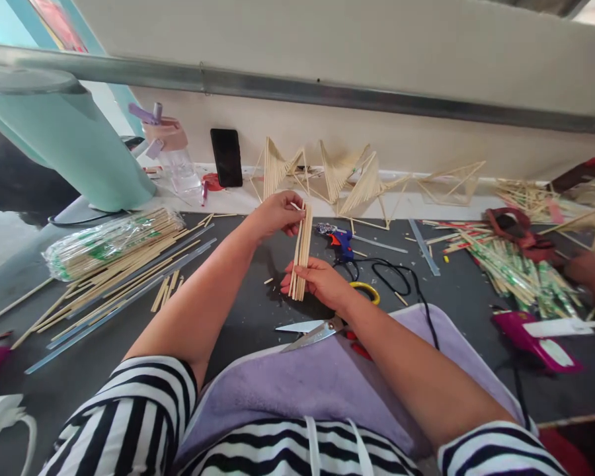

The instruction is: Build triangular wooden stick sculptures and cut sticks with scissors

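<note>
A small bundle of thin wooden sticks (303, 248) is held nearly upright above the dark tabletop. My left hand (282, 213) pinches its upper end between thumb and fingers. Lower down, my right hand (320, 281) grips the bottom part, thumb in front and fingers behind. Just beyond the sticks lies a blue hot glue gun (344, 243). Open scissors (322, 329) rest below my right hand, their blades pointing left; my right forearm partly covers the handles. Several short cut sticks (166, 291) lie to the left of my hands.
Stick frameworks (347, 175) stand along the wall beside a phone (227, 157) and a water bottle (171, 155). Wrapped sticks (114, 241), loose sticks and glue sticks (123, 307) lie left. A black cord (416, 281) curves rightward. Another person's hand (592, 274) is by wrapped chopsticks (515, 268).
</note>
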Demonstrator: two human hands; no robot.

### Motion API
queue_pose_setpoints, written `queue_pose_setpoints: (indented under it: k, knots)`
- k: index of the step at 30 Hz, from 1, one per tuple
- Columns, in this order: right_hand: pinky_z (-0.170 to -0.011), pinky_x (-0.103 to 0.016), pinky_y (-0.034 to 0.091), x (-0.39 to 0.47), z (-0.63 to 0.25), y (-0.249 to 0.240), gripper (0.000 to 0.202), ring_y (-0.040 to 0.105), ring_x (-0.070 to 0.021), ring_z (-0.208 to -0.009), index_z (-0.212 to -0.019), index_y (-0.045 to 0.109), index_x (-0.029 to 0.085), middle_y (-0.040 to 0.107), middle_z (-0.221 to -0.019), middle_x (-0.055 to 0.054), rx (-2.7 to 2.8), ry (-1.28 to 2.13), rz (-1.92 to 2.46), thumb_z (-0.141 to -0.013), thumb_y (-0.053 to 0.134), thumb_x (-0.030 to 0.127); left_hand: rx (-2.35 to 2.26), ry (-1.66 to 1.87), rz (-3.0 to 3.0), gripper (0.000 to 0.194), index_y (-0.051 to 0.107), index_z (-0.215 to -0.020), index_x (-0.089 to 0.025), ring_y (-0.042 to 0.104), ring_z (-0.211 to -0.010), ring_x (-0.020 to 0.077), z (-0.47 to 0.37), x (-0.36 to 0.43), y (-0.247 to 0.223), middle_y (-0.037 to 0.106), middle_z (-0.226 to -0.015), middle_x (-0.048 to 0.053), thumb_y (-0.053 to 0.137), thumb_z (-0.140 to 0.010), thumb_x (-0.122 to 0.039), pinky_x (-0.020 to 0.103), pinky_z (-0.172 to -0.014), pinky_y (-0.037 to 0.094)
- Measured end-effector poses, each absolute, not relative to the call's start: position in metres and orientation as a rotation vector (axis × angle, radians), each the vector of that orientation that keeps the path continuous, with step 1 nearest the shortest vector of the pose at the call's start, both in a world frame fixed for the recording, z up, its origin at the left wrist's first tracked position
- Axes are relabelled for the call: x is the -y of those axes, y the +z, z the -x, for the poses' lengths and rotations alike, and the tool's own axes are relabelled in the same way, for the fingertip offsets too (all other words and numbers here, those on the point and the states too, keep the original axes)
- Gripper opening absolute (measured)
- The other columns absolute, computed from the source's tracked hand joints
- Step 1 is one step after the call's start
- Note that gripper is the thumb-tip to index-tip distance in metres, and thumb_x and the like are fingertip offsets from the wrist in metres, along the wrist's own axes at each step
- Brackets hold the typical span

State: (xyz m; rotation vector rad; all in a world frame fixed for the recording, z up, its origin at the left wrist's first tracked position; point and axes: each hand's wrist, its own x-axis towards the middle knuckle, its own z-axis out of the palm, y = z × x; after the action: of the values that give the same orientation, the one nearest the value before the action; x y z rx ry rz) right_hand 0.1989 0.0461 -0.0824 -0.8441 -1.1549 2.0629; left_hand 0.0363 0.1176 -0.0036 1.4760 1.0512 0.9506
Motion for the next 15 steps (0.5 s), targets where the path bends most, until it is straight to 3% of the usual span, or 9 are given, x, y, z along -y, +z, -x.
queue_pose_setpoints:
  k: [5,10,15]
  knots:
    - [-0.063,-0.032,0.056,-0.046,-0.200,-0.083,0.030,0.071,-0.0200,-0.066,-0.090,0.061,0.016,0.071,-0.075,-0.005,1.160,2.027,0.803,-0.073,0.074,0.037,-0.985,0.882,-1.316,0.038,0.053,-0.109,-0.016,0.064,-0.069,0.0123,-0.031,-0.117,-0.001,0.066,-0.081,0.002,0.070,-0.075,-0.020,0.029,-0.071,0.050]
    - [-0.065,-0.033,0.056,-0.043,-0.200,-0.082,0.034,0.071,-0.0200,-0.068,-0.091,0.061,0.016,0.071,-0.076,-0.005,1.212,2.049,0.726,-0.073,0.075,0.041,-0.607,0.621,-1.263,0.045,0.060,-0.108,-0.013,0.067,-0.092,0.0202,-0.032,-0.112,-0.004,0.069,-0.102,0.012,0.078,-0.067,-0.023,0.035,-0.085,0.050]
    - [-0.074,-0.037,0.056,-0.043,-0.200,-0.082,0.032,0.071,-0.0198,-0.071,-0.089,0.063,0.015,0.072,-0.077,-0.006,1.184,2.086,0.653,-0.073,0.075,0.040,-0.423,0.598,-1.179,0.030,0.060,-0.094,-0.012,0.068,-0.073,0.0186,-0.046,-0.106,-0.008,0.069,-0.079,0.008,0.073,-0.074,-0.030,0.035,-0.076,0.054]
